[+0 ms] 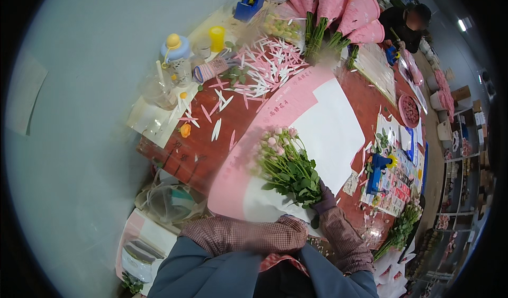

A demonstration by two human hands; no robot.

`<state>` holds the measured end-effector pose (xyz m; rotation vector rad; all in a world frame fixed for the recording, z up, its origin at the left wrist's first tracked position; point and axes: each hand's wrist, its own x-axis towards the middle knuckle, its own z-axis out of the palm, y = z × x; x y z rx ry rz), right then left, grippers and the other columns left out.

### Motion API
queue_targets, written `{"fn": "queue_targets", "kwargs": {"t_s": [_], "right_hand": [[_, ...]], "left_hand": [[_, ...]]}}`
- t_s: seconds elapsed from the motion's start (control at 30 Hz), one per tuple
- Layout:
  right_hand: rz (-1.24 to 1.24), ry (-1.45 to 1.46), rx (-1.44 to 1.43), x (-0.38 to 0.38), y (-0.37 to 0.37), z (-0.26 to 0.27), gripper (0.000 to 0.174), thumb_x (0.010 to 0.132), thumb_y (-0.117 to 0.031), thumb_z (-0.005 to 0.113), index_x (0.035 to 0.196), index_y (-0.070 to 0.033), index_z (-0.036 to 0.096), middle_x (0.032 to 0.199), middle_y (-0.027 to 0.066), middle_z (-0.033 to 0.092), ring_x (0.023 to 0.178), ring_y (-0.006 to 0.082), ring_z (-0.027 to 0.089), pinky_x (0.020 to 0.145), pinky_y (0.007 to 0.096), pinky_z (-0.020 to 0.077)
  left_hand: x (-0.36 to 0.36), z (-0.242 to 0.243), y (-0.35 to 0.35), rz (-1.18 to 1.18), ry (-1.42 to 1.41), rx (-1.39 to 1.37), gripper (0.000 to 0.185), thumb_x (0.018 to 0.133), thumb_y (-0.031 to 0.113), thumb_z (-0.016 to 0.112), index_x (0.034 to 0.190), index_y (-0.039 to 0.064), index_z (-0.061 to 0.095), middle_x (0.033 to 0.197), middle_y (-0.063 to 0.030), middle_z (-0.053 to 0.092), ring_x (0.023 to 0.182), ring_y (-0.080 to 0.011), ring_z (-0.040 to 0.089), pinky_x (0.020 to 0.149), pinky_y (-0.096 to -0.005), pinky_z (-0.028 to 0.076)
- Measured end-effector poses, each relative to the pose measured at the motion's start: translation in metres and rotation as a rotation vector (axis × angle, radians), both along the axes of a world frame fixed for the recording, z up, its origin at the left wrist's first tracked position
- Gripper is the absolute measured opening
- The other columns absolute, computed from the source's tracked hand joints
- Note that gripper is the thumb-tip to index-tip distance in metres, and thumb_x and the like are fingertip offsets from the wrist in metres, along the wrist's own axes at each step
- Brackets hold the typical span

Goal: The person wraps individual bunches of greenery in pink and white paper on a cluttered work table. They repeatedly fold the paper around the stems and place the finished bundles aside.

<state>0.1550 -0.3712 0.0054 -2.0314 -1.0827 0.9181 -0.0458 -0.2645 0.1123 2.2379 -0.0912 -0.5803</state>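
A bunch of pale pink flowers with green stems and leaves (291,165) lies over pink and white wrapping paper (329,115) on the red table. My right hand (325,198), in a dark glove, is closed around the leafy stem end of the bunch. My left forearm, in a checked sleeve, reaches across in front of me to the stems' lower end. Of my left hand only a dark gloved bit (314,221) seems to show below the stems; its fingers are hidden.
Pink and white paper slips (270,65) lie scattered beyond the paper. Wrapped bouquets (357,14), a bottle (178,65), a plastic cup (158,91) and blue tape dispensers (249,5) (377,173) stand around. Another person (408,24) is at the far right end.
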Motion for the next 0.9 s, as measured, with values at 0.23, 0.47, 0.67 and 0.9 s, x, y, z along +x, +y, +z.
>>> {"fn": "queue_targets", "kwargs": {"t_s": [0.23,0.47,0.67,0.9], "right_hand": [[0.036,-0.295,-0.235,-0.005,0.009,0.018,0.094,0.061,-0.020,0.085,0.143,-0.017,0.039,0.106,0.0125,0.065,0.100,0.0252,0.064,0.090,0.0320,0.0501],[-0.183,-0.495,-0.074,0.017,-0.025,0.044,0.097,0.058,-0.034,0.086,0.139,-0.008,0.040,0.126,0.0195,0.053,0.121,0.0332,0.049,0.103,0.0410,0.0402],[-0.757,-0.375,0.190,0.001,-0.086,0.081,0.032,0.081,-0.007,0.067,0.113,-0.003,0.064,0.114,0.0157,0.063,0.105,0.0285,0.061,0.092,0.0377,0.0489],[-0.376,-0.867,0.080,-0.018,-0.034,0.013,0.053,0.075,-0.008,0.065,0.125,-0.006,0.048,0.126,0.0148,0.049,0.114,0.0328,0.050,0.095,0.0459,0.0404]], "left_hand": [[-0.009,-0.004,0.007,-0.060,-0.313,-0.044,0.020,0.076,0.014,0.053,0.083,-0.001,0.065,0.084,-0.0178,0.066,0.081,-0.0326,0.066,0.072,-0.0420,0.053],[0.041,0.035,0.045,-0.178,0.195,0.179,0.028,0.067,0.014,0.073,0.093,0.006,0.070,0.094,-0.0170,0.070,0.091,-0.0295,0.068,0.078,-0.0429,0.054],[0.115,-0.002,0.108,-0.169,0.112,0.445,0.038,0.085,0.025,0.060,0.121,0.017,0.061,0.141,-0.0109,0.045,0.128,-0.0242,0.044,0.103,-0.0395,0.039],[0.218,-0.095,0.190,-0.173,0.442,0.243,0.065,0.081,0.046,0.064,0.133,0.009,0.052,0.122,-0.0114,0.063,0.110,-0.0263,0.061,0.099,-0.0357,0.044]]}}
